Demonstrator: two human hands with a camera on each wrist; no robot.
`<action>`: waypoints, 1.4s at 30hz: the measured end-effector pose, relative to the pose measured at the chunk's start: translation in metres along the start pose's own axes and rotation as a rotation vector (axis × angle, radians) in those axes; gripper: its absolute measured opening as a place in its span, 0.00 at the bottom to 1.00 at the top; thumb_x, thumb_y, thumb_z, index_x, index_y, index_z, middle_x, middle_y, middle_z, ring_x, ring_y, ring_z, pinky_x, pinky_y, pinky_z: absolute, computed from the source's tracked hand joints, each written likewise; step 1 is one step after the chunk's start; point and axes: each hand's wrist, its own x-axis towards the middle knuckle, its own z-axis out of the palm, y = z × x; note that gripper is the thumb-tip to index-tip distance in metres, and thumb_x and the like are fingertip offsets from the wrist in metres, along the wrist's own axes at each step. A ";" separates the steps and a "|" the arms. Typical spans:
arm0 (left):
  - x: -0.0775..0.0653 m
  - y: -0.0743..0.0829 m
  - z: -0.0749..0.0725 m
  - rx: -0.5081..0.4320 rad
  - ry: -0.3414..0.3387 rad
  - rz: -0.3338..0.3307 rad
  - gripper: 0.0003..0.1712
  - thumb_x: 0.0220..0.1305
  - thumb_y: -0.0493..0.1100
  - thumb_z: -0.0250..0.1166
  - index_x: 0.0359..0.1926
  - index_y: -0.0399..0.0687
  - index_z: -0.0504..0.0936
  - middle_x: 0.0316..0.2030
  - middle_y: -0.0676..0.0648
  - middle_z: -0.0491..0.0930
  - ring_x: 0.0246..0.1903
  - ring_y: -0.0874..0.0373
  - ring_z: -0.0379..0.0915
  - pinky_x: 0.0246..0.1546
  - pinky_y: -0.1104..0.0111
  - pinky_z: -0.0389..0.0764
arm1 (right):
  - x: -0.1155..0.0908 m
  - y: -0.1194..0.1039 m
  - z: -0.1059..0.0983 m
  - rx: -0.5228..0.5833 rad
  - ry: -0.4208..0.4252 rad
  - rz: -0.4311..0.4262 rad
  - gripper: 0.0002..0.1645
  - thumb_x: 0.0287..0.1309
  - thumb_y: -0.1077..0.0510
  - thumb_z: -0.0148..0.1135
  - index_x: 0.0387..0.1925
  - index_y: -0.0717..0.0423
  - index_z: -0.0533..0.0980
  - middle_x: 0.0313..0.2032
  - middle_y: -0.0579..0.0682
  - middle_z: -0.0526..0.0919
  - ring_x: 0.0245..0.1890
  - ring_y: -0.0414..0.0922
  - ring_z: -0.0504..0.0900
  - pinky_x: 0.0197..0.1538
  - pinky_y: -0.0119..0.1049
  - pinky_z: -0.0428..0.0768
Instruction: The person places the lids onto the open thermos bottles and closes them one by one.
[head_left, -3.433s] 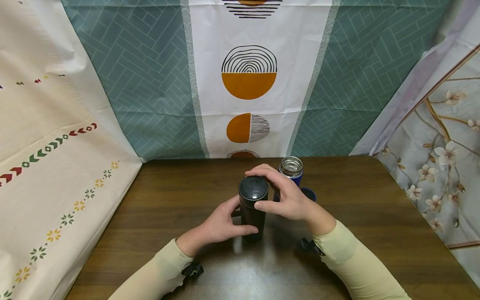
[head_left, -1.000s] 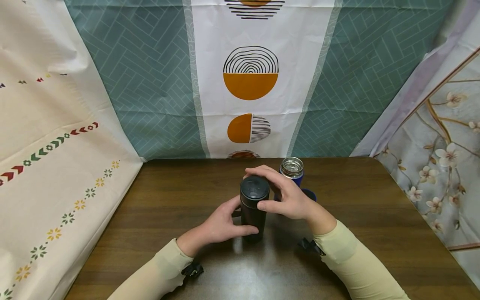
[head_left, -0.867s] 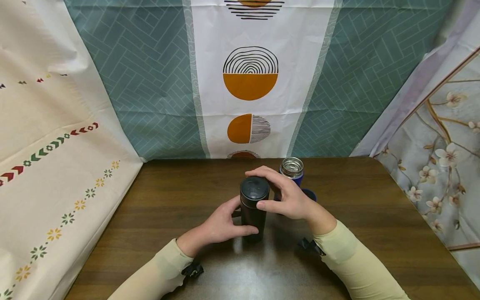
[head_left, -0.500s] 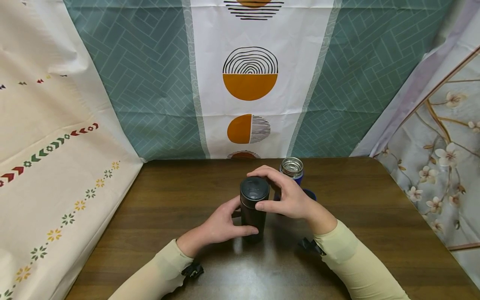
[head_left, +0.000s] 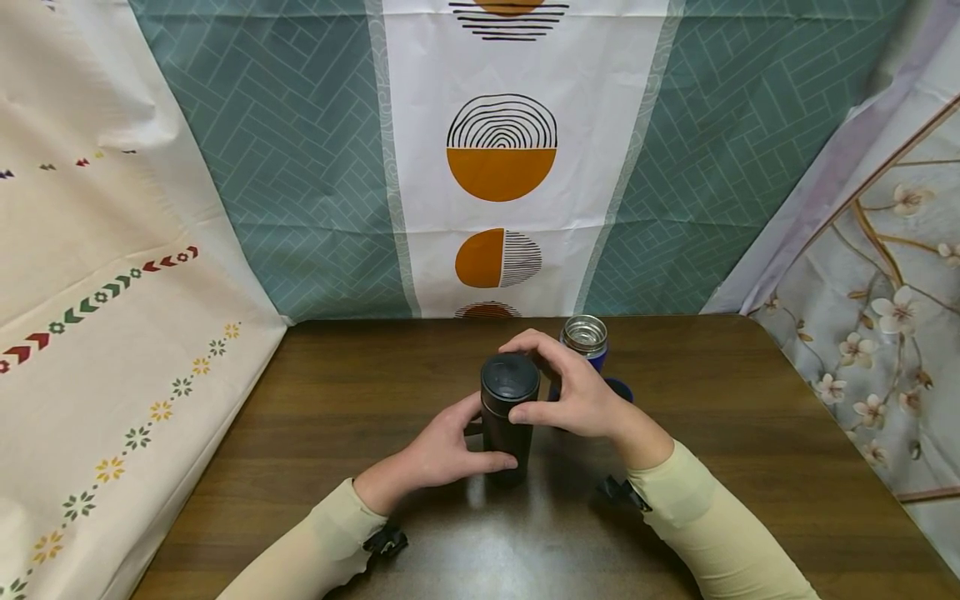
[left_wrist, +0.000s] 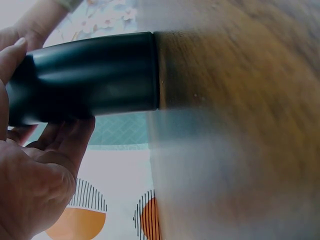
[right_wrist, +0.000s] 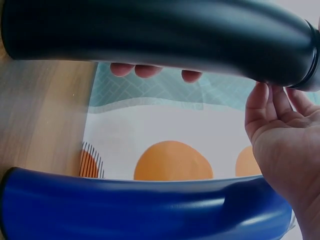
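A black thermos point(head_left: 506, 450) stands upright on the table, its black lid point(head_left: 510, 377) on top. My left hand point(head_left: 435, 450) grips the body from the left, thumb across the near side and fingers behind. My right hand point(head_left: 577, 396) grips around the lid's edge, with the thumb in front and the index finger on the far side. The right wrist view shows the fingertips close by the seam under the lid. Behind my right hand stands a blue thermos point(head_left: 592, 360) without a lid, its steel mouth point(head_left: 585, 335) showing. It is partly hidden by that hand.
A dark, round, blue-edged piece point(head_left: 619, 389), like a lid, lies beside the blue thermos, half hidden by my right hand. The brown wooden table point(head_left: 360, 375) ends at a patterned curtain point(head_left: 315, 167) at the back, with more cloths at both sides.
The right hand's thumb has slid slightly left along the near side of the lid, while its index finger has shifted right on the far side. The left hand and the black thermos stay put.
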 end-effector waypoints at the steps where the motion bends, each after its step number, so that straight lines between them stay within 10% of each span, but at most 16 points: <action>1: 0.000 0.000 0.000 0.000 -0.001 -0.001 0.43 0.64 0.49 0.85 0.75 0.71 0.75 0.67 0.61 0.81 0.67 0.58 0.79 0.69 0.49 0.81 | 0.000 0.000 0.000 -0.002 0.003 0.003 0.38 0.60 0.56 0.85 0.69 0.51 0.77 0.59 0.50 0.83 0.55 0.53 0.83 0.65 0.44 0.80; 14: 0.000 0.001 0.000 -0.005 -0.007 -0.002 0.44 0.64 0.49 0.85 0.77 0.71 0.75 0.68 0.62 0.80 0.68 0.58 0.78 0.70 0.49 0.80 | -0.003 0.000 -0.001 -0.049 -0.019 -0.001 0.50 0.67 0.39 0.79 0.79 0.56 0.69 0.69 0.51 0.79 0.64 0.52 0.81 0.73 0.46 0.76; 42: 0.000 0.002 -0.001 -0.001 -0.011 -0.001 0.44 0.64 0.48 0.85 0.77 0.71 0.74 0.68 0.61 0.81 0.68 0.58 0.78 0.70 0.50 0.80 | -0.002 0.001 0.001 -0.010 -0.014 -0.021 0.39 0.64 0.57 0.82 0.72 0.56 0.75 0.63 0.52 0.82 0.58 0.53 0.84 0.68 0.44 0.80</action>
